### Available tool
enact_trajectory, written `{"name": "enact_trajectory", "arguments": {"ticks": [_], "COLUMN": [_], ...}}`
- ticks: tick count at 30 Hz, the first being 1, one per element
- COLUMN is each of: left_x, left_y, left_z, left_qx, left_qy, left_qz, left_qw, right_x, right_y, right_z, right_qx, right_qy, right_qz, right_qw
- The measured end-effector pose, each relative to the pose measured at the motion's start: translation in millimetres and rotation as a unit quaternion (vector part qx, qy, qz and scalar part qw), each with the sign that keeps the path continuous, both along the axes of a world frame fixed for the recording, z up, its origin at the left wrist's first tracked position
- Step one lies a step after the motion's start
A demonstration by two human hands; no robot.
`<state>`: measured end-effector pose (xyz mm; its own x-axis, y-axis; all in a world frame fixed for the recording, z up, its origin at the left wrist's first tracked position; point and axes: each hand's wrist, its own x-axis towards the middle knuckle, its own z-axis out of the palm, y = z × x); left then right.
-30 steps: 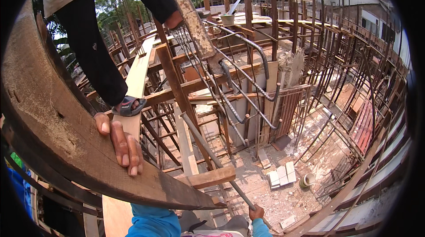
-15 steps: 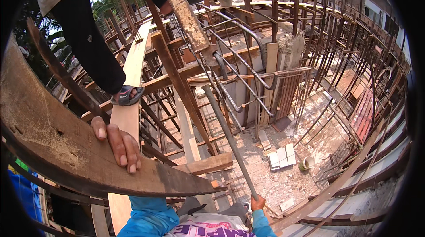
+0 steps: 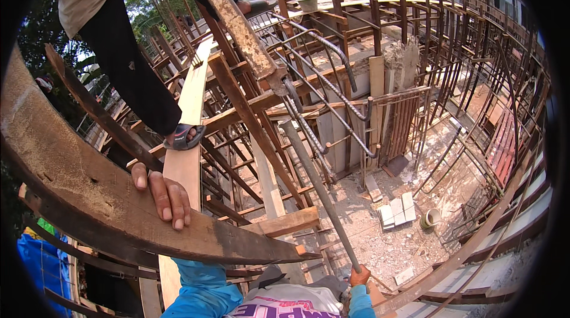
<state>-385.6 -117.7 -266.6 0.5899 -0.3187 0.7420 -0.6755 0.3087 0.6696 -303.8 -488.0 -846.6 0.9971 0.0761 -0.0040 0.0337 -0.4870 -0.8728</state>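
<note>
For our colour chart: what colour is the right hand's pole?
The pole is dull grey, clearest in the head view.

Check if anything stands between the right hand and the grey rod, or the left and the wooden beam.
Nothing visible: the right hand grips the grey rod, and the left hand curls over the wooden beam.

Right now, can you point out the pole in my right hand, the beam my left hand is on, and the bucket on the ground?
Gray pole [image 3: 321, 195]: head view, middle of its shaft.
Wooden beam [image 3: 110, 192]: head view, on its broad face.
Bucket [image 3: 424, 222]: head view, on its outer wall.
</note>
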Motion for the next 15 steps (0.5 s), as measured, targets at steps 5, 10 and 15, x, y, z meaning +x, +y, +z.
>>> {"name": "enact_trajectory", "arguments": {"ticks": [5,10,15], "left_x": [3,3,5], "left_y": [1,-2,-6], "left_z": [-2,-4,-3], "left_qx": [0.000,-0.021,-0.022], "left_qy": [-0.009,-0.019,-0.031], "left_qz": [-0.004,0.013,0.030], "left_qw": [1.000,1.000,0.999], "right_x": [-11,-16,-16], "right_y": [1,-1,-2], "right_z": [-13,-26,-45], "right_qx": [0.028,0.048,0.078], "right_qy": [0.007,0.039,0.072], "right_qz": [-0.016,-0.023,-0.033], "right_qw": [0.999,0.998,0.994]}}
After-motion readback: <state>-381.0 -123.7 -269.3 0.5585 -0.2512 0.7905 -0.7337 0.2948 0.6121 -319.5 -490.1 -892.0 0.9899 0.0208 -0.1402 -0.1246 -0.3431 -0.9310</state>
